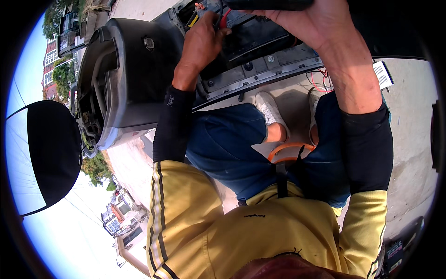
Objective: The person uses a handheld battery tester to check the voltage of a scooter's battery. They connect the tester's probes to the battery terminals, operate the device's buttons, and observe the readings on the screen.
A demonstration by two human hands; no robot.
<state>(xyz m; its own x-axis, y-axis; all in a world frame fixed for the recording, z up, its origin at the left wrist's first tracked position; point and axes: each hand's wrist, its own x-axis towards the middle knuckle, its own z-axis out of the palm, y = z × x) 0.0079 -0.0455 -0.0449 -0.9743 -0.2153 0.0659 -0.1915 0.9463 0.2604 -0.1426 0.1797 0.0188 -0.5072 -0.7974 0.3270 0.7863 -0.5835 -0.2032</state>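
Your right hand (309,21) sits under that dark slab (274,3) at the top edge, probably propping it clear (cropped, so can't tell how firmly it's gripped). Your left hand (202,44), upper centre, looks closed on the cables (226,17), likely steadying them over the metal-edged bay (272,69). Beyond, right: white box (383,74), on the ground (409,125).

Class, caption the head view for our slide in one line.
Left hand at a black cable and red cable over an open vehicle compartment, right hand against a dark object.
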